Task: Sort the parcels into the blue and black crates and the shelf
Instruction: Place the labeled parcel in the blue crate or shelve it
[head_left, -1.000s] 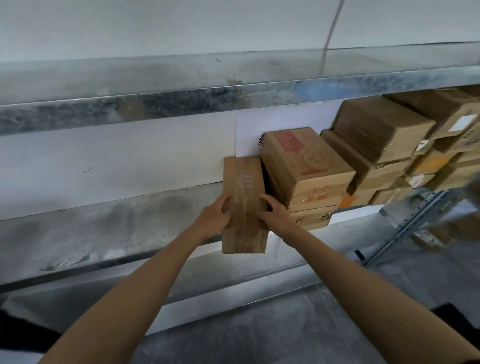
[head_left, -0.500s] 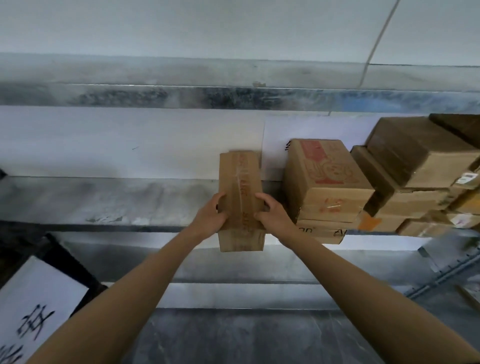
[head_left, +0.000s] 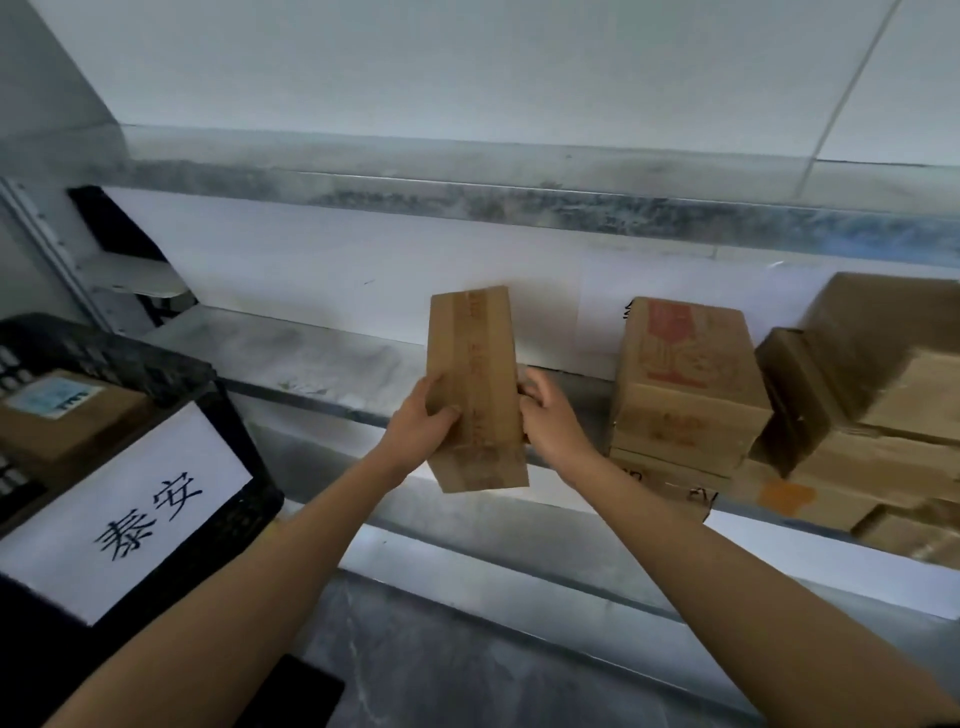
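- Bare metal shelf (head_left: 322, 358) shows between the black crate (head_left: 156, 364) on my left and the stacked boxes (head_left: 685, 384) on my right. That's the open room.
- The upper shelf rail (head_left: 467, 192) runs overhead, with a band of white wall between it and the parcel's top edge.
- The parcel (head_left: 475, 374) is a narrow brown box with tape down its face. It stands on end in front of that gap, leaning slightly. Its lower end hangs below the shelf's front edge; I can't tell whether it touches the shelf.
- My left hand (head_left: 421, 426) grips the parcel's left side, thumb across the front face, fingers hidden behind.
- My right hand (head_left: 550, 421) holds the right edge, fingers curled round it. Both hands are clamped on the one parcel.
- There's a gap between my right hand and the red-printed box in the stack.
- The crate carries a white paper sign (head_left: 130, 514) with black characters, and a labelled brown box (head_left: 67, 415) lies inside it.
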